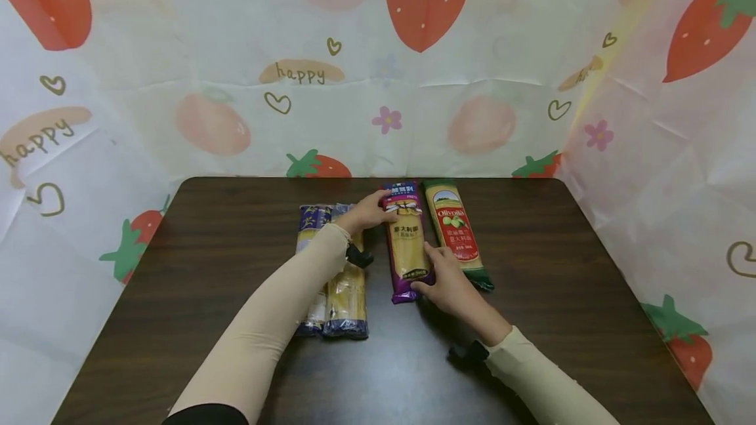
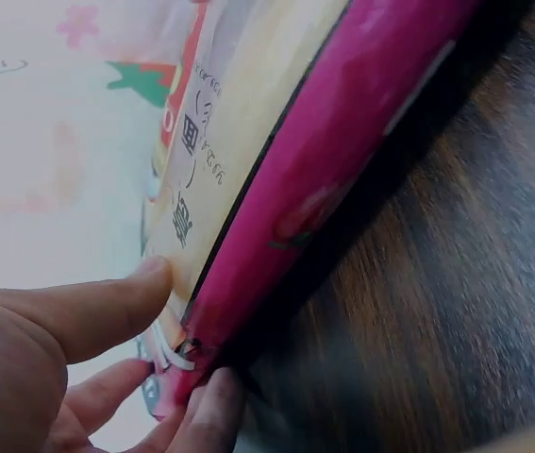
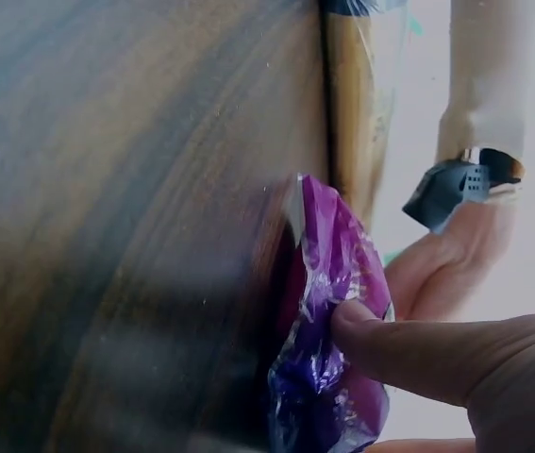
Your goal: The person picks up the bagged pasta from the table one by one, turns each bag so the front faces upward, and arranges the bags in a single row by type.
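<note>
A purple-edged pack of spaghetti [image 1: 407, 235] lies between my hands, label up. At its far end my left hand [image 1: 367, 212] pinches the wrapper, thumb on top and fingers at the edge; the left wrist view shows a dark shadow under the pack's magenta side [image 2: 314, 189]. My right hand [image 1: 453, 286] grips the near right corner, its thumb pressing the crinkled purple end [image 3: 338, 283] in the right wrist view. Close on the right lies a green and red pasta pack [image 1: 456, 228], slanting, its near end just beyond my right hand.
Two blue-ended pasta packs [image 1: 347, 300] lie side by side under my left forearm, partly hidden by it. The dark wooden table [image 1: 236, 228] ends at a strawberry-print cloth [image 1: 360, 117] behind and at both sides. Each wrist carries a small black camera [image 1: 359, 256].
</note>
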`<state>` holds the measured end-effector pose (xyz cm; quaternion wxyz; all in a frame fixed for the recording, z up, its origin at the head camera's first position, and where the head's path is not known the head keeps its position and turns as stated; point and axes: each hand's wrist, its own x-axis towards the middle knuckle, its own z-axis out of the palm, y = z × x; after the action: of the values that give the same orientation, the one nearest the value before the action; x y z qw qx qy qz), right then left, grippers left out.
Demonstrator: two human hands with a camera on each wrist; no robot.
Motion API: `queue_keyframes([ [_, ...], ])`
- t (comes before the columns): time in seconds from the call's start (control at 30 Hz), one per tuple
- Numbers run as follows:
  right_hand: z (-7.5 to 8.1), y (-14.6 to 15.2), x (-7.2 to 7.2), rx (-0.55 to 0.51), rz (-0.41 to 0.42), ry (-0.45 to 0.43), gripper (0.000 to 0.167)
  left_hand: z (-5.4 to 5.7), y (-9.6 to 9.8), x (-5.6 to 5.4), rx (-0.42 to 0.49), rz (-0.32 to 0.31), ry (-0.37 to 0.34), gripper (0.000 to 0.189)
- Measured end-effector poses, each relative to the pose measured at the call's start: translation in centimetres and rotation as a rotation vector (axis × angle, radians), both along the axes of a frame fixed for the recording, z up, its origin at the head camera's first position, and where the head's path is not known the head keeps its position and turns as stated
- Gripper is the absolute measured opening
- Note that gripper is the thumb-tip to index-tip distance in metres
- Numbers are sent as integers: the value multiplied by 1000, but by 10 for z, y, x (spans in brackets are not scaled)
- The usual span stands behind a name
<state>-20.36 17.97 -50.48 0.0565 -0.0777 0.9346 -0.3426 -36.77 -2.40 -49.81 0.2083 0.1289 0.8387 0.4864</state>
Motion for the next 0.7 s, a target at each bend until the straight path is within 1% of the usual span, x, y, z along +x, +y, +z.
queue_keyframes([
  [0.23,5,-9,8,71,37,97,86,7,-11,6,-102,-105,90,63],
  [0.33,7,-13,12,116,66,146,84,8,-21,9,-137,-139,120,58],
  [0.43,9,-18,15,146,92,174,82,10,-33,11,-141,-171,131,53],
  [0.57,10,-23,18,136,108,190,80,18,-49,12,-145,-198,151,50],
  [0.7,11,-30,20,96,134,213,76,26,-65,14,-131,-199,159,50],
])
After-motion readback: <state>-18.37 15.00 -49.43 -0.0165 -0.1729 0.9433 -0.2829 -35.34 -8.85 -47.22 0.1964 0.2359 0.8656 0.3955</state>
